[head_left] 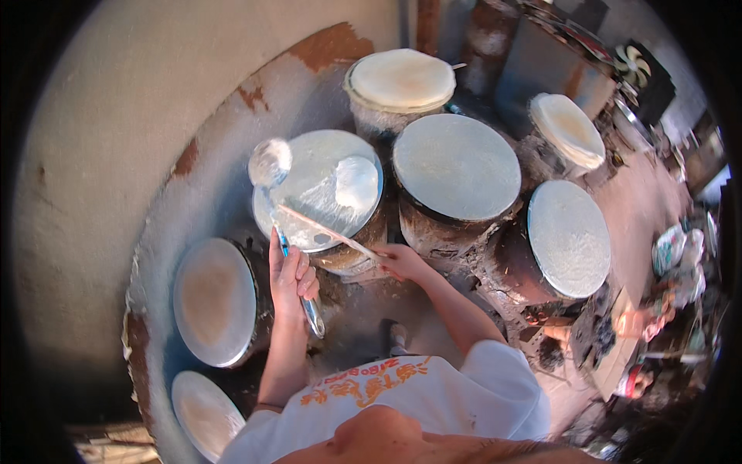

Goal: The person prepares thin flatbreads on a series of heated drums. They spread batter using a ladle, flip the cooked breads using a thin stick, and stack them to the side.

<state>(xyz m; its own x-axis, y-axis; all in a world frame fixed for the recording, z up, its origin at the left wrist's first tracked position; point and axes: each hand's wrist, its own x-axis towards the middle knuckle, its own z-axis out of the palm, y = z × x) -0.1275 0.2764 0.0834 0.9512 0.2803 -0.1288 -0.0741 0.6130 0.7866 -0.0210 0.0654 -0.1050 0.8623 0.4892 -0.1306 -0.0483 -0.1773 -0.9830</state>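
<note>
My left hand [292,280] is closed around the handle of a metal ladle [270,162] with a blue section. The ladle's bowl, whitish with batter, hangs over the left edge of a round griddle [309,151]. A thick white puddle of batter [357,183] lies on the right part of that griddle, with a thin whitish smear beside it. In my right hand [400,263] is a thin wooden stick [328,232], its far end pointing left over the griddle's near part. I cannot tell whether the stick touches the surface.
More round griddles curve around me: one with a pale coating [456,166], one at the right [569,240], and browned ones at the left [215,301] and lower left [205,414]. Stacked flatbreads [402,80] and another pile [568,133] stand behind. A curved wall [193,100] bounds the left.
</note>
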